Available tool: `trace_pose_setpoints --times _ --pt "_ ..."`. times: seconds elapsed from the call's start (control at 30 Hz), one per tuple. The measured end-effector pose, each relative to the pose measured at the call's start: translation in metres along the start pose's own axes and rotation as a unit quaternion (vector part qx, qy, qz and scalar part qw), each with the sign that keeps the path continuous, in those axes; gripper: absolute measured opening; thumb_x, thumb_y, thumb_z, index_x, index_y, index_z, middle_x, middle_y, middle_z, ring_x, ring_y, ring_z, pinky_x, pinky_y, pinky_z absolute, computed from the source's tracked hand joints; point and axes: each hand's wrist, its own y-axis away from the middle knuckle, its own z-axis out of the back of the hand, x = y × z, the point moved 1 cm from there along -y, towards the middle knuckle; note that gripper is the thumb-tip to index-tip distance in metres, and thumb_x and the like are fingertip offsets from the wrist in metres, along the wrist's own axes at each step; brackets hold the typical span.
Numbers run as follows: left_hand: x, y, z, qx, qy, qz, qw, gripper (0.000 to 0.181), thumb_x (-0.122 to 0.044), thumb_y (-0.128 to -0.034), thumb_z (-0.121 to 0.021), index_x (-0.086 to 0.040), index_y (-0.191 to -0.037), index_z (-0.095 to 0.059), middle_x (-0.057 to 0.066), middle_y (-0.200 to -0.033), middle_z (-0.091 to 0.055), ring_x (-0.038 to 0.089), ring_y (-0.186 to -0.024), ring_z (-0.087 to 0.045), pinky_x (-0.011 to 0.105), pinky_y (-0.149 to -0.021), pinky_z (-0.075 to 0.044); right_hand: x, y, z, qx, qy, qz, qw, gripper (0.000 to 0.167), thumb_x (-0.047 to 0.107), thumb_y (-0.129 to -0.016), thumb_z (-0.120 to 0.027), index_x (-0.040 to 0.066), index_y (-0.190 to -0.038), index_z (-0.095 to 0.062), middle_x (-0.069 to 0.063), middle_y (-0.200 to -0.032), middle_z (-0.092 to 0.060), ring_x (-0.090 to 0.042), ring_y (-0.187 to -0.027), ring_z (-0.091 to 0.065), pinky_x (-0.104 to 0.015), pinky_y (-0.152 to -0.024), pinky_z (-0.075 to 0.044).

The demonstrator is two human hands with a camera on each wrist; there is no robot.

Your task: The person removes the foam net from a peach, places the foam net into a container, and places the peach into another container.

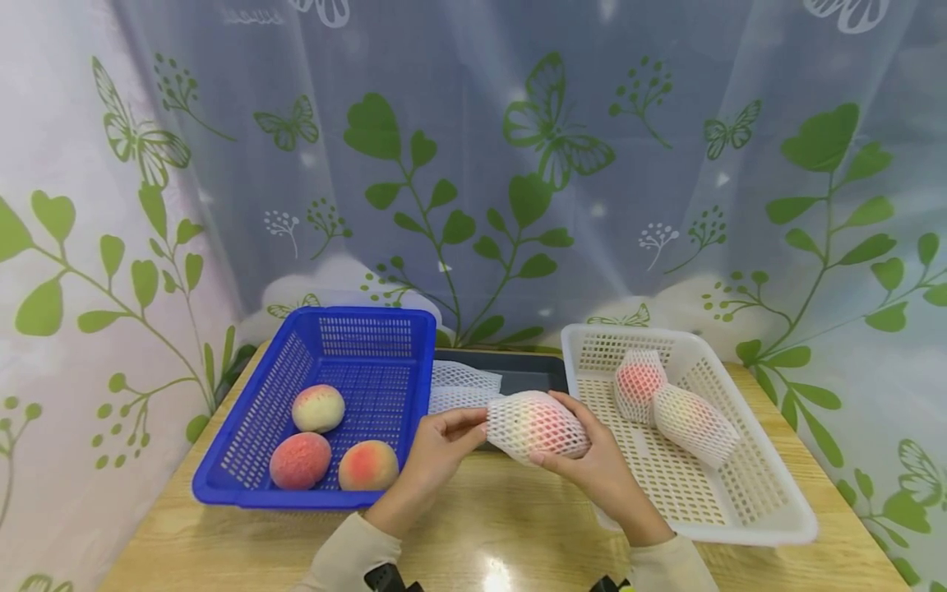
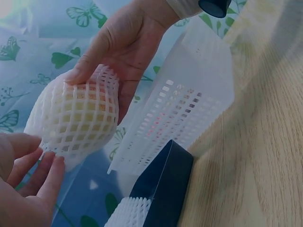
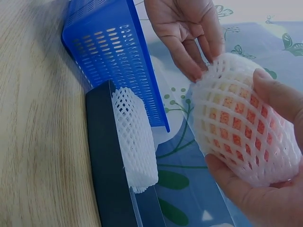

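Note:
A peach in a white foam net sleeve point(image 1: 538, 425) is held up over the front of the table. My right hand point(image 1: 602, 469) grips its right end, thumb in front and fingers behind. At the other end, my left hand point(image 1: 436, 460) pinches the sleeve's edge between thumb and fingertips. In the left wrist view the net sleeve point(image 2: 78, 113) is stretched over the whole fruit. The right wrist view shows the peach's red side point(image 3: 241, 127) through the mesh.
A blue basket point(image 1: 214, 485) at left holds a pale peach point(image 1: 318, 409), a red peach point(image 1: 300, 461) and an orange-red peach point(image 1: 368, 466). The white basket point(image 1: 795, 518) at right has two sleeved peaches point(image 1: 695, 423). Between them, a dark tray point(image 1: 528, 370) contains foam sleeves point(image 1: 462, 385).

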Motion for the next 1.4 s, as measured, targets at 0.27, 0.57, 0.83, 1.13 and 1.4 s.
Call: trace_pose_setpoints --times 0.27,0.57,0.83,1.13,1.4 --pt "0.001 0.0 0.0 0.071 0.039 0.009 0.9966 0.053 0.005 -0.0808 -0.067 0.015 -0.13 -0.048 0.032 -0.125 -0.056 0.041 -0.116 -0.056 0.029 -0.087 -0.054 0.0 0.001 -0.002 -0.002 -0.019 -0.009 0.9998 0.079 0.012 -0.076 -0.081 0.022 -0.143 -0.041 -0.017 -0.139 -0.045 -0.031 -0.113 -0.055 -0.027 -0.082 -0.054" --pt "0.004 0.0 -0.004 0.091 0.038 0.002 0.9951 0.062 0.007 -0.0755 -0.067 0.013 -0.133 -0.045 0.025 -0.122 -0.058 0.021 -0.109 -0.06 0.027 -0.088 -0.052 -0.002 0.002 -0.006 0.02 -0.08 -0.001 0.9966 0.069 0.007 -0.08 -0.077 0.018 -0.141 -0.046 -0.019 -0.135 -0.048 -0.025 -0.109 -0.058 -0.03 -0.082 -0.056" --pt "0.006 0.0 -0.001 0.105 0.04 -0.008 0.9937 0.066 0.008 -0.0728 -0.066 0.011 -0.134 -0.042 0.017 -0.119 -0.058 0.014 -0.101 -0.06 0.026 -0.083 -0.053 -0.002 0.002 -0.008 0.013 -0.131 0.006 0.9912 0.055 0.004 -0.085 -0.071 0.005 -0.135 -0.05 -0.016 -0.125 -0.055 -0.018 -0.103 -0.063 -0.03 -0.082 -0.056" --pt "0.004 0.0 0.005 0.104 0.021 -0.015 0.9942 0.068 0.007 -0.0721 -0.068 0.009 -0.135 -0.043 0.021 -0.121 -0.058 0.016 -0.104 -0.06 0.031 -0.09 -0.052 0.001 -0.001 -0.007 -0.021 -0.142 -0.001 0.9896 0.044 0.003 -0.087 -0.068 -0.004 -0.127 -0.054 -0.002 -0.11 -0.063 -0.015 -0.094 -0.065 -0.028 -0.079 -0.056" --pt "0.002 -0.003 0.011 0.1 0.023 -0.018 0.9946 0.068 0.007 -0.0729 -0.068 0.01 -0.136 -0.041 0.025 -0.123 -0.056 0.019 -0.106 -0.06 0.033 -0.091 -0.052 0.005 -0.007 -0.008 -0.064 -0.14 -0.006 0.9882 0.03 0.004 -0.086 -0.07 -0.008 -0.112 -0.062 0.0 -0.096 -0.068 -0.013 -0.087 -0.066 -0.026 -0.075 -0.056"
